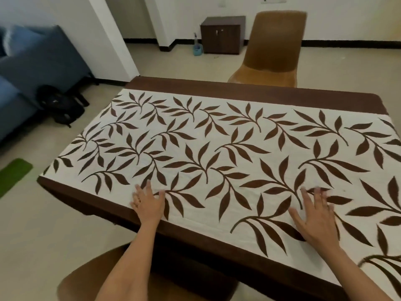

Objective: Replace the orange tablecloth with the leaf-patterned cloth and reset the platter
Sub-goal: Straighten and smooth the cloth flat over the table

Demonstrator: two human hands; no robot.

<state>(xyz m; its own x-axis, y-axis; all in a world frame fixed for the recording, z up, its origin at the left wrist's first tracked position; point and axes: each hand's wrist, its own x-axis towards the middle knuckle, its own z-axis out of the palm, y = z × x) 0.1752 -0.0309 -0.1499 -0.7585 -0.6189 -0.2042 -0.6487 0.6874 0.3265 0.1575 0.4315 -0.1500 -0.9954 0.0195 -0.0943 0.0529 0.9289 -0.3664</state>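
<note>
Where the leaf-patterned cloth (217,148) lies spread flat, it covers the whole top of the bench, a white field of brown leaf sprays with a dark brown border that runs along the near and far edges. Left of the bench, one blue sofa (32,68) stands by the wall. Two brown chairs are in view: the far chair (271,53) sits close behind the far edge, and the near chair (86,283) shows its seat below the forearms, partly tucked under the near edge. One dark wooden cabinet (222,34) stands against the far wall. One black bag (60,107) lies on the floor beside the sofa, and one green mat (13,174) lies at the left edge of the floor. The left hand (147,205) rests flat on the cloth just inside the near border, its fingers straight and spread apart, holding nothing. The right hand (314,216) rests flat farther right in the same way, fingers apart, its fingertips slightly blurred. One small blue container (198,51) stands on the floor just left of the cabinet. One ring (138,202) sits on a finger of the left hand.
</note>
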